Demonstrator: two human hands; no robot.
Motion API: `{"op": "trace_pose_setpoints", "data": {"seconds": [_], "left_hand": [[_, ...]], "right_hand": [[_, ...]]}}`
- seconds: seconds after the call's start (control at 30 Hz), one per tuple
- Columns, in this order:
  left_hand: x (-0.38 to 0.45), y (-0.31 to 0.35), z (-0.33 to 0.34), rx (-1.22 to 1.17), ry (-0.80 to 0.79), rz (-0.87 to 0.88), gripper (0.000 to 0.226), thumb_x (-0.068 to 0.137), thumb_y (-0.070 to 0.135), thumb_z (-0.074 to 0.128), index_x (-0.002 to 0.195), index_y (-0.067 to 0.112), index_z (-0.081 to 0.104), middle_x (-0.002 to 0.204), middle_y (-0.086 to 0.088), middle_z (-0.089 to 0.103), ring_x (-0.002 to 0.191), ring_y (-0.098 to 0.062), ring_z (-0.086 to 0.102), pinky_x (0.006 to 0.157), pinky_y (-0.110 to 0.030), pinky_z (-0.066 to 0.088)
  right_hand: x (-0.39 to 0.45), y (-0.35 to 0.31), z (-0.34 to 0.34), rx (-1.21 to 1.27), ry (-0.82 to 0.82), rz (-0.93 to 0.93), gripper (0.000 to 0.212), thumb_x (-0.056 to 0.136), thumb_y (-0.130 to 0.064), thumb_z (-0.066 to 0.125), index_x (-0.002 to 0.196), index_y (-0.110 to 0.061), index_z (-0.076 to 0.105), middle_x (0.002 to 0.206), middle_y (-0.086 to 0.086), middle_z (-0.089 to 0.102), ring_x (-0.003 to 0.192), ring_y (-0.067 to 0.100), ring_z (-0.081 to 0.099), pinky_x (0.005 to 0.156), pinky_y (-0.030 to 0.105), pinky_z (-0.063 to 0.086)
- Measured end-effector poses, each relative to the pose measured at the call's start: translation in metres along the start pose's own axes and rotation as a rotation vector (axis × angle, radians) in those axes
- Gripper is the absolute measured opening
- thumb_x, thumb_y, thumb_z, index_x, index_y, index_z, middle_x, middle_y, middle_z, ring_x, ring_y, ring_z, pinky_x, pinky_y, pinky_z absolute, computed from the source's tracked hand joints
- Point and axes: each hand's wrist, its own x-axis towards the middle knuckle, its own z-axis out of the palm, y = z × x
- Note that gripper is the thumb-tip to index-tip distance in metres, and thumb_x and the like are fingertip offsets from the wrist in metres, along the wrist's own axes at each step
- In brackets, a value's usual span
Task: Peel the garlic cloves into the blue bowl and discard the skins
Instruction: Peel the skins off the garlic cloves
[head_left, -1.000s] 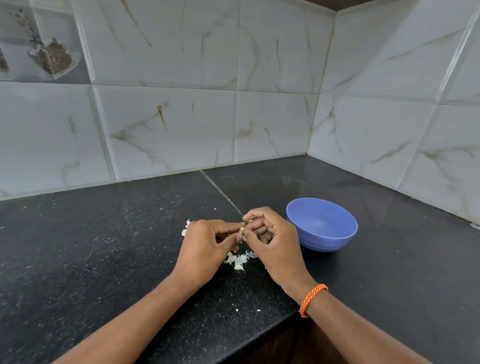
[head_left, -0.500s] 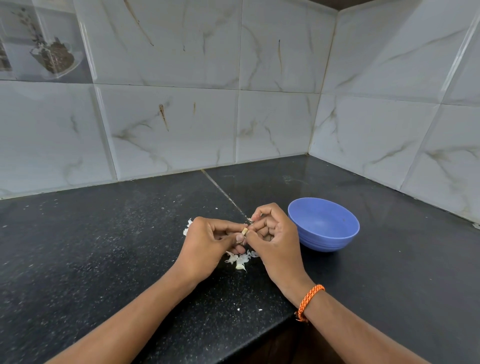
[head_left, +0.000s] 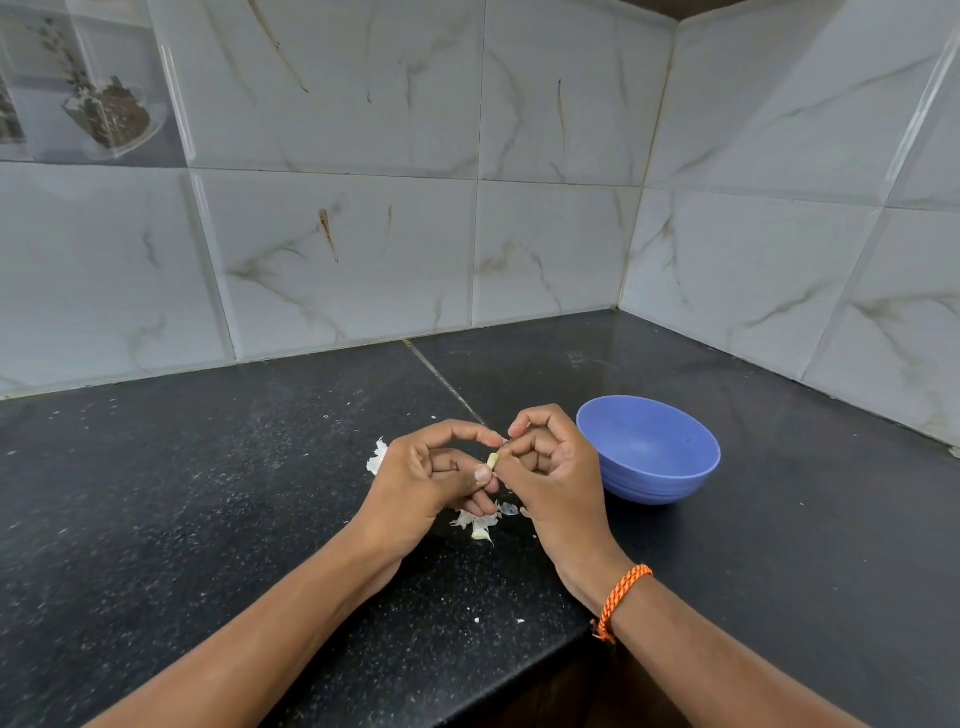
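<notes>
Fingers (head_left: 480, 474) pinch garlic clove (head_left: 492, 460) above black counter (head_left: 208, 493).

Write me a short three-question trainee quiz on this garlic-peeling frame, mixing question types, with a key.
1. True or false: the round blue plastic bowl stands on the left hand's side.
2. Which thing do both hands pinch between them? A) the small pale garlic clove B) the bowl's rim C) a knife
3. Fill in: the loose white papery garlic skins lie on the black speckled stone ____, below the hands.

Key: 1. False; the bowl is beside the right hand. 2. A. 3. Counter.
</notes>
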Motion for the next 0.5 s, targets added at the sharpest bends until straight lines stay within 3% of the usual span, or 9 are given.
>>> {"op": "trace_pose_setpoints", "data": {"seconds": [0.3, 0.5], "left_hand": [[0.002, 0.008, -0.008, -0.317, -0.086, -0.222, 0.055, 0.086, -0.008, 0.077, 0.134, 0.012, 0.059, 0.084, -0.020, 0.070, 0.058, -0.022, 0.065, 0.063, -0.027, 0.059], [0.003, 0.013, -0.011, -0.203, -0.136, -0.199, 0.059, 0.087, -0.006, 0.080, 0.138, 0.009, 0.055, 0.088, -0.025, 0.070, 0.061, -0.024, 0.064, 0.062, -0.029, 0.058]], "right_hand": [[0.007, -0.003, -0.006, 0.099, -0.120, 0.030, 0.033, 0.091, 0.009, 0.071, 0.114, -0.013, 0.062, 0.093, 0.015, 0.076, 0.082, 0.023, 0.066, 0.079, 0.035, 0.055], [0.009, -0.004, -0.013, 0.178, -0.206, 0.100, 0.030, 0.097, 0.000, 0.073, 0.122, -0.011, 0.060, 0.099, 0.013, 0.077, 0.076, 0.014, 0.062, 0.061, 0.023, 0.044]]}}
